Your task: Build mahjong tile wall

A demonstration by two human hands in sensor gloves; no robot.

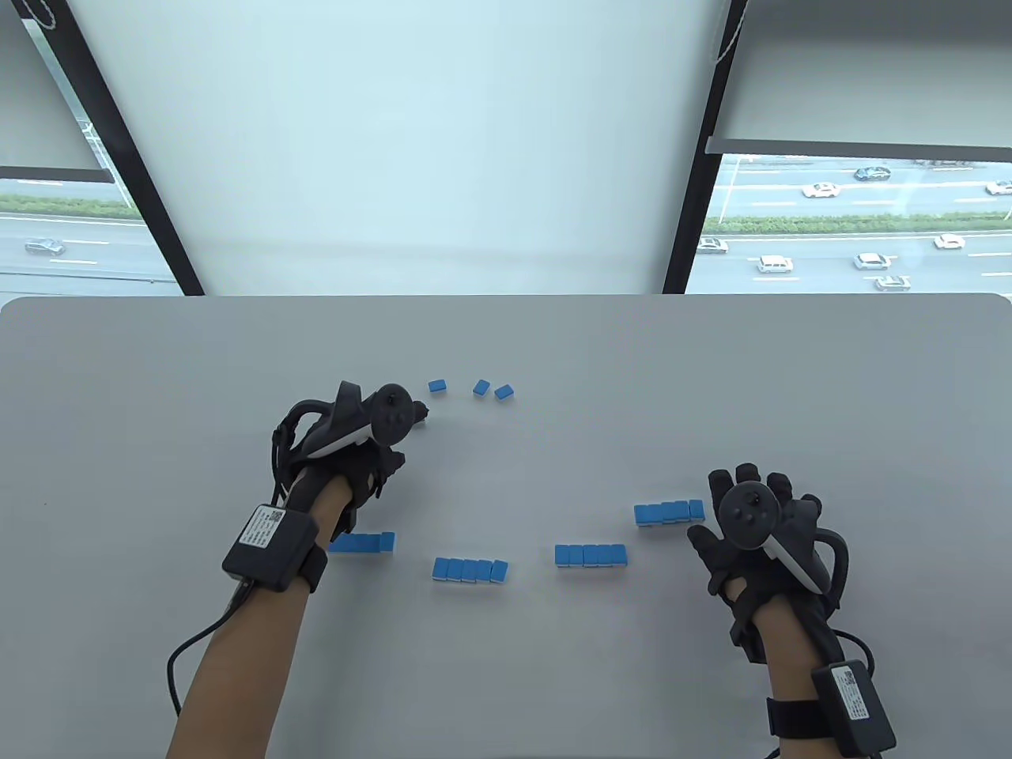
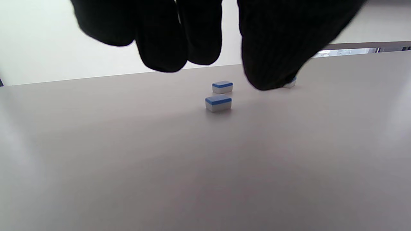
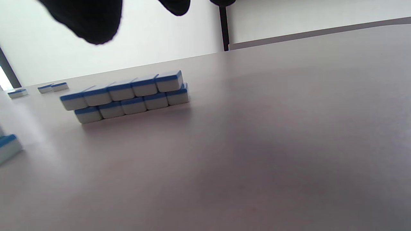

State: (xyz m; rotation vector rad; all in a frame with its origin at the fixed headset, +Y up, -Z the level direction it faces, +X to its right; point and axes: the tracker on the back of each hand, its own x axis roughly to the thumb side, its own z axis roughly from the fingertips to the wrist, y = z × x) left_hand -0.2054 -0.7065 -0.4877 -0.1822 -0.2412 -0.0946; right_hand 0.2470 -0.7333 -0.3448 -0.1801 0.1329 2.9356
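Observation:
Three loose blue-backed mahjong tiles (image 1: 437,386) (image 1: 481,387) (image 1: 504,391) lie at the table's middle back. My left hand (image 1: 413,414) reaches toward them, just short of the nearest one, with its fingers (image 2: 163,48) hanging loosely curled and holding nothing. Two tiles (image 2: 218,103) (image 2: 222,86) show in the left wrist view, and a third (image 2: 290,84) is partly hidden behind the thumb. Several short tile rows (image 1: 361,542) (image 1: 470,570) (image 1: 590,555) (image 1: 668,512) stand nearer me. The rightmost row (image 3: 128,96) is two tiles high. My right hand (image 1: 751,484) rests open with spread fingers at that row's right end.
The grey table (image 1: 158,395) ends at a far edge in front of a window. Cables run from both wrists toward the near edge.

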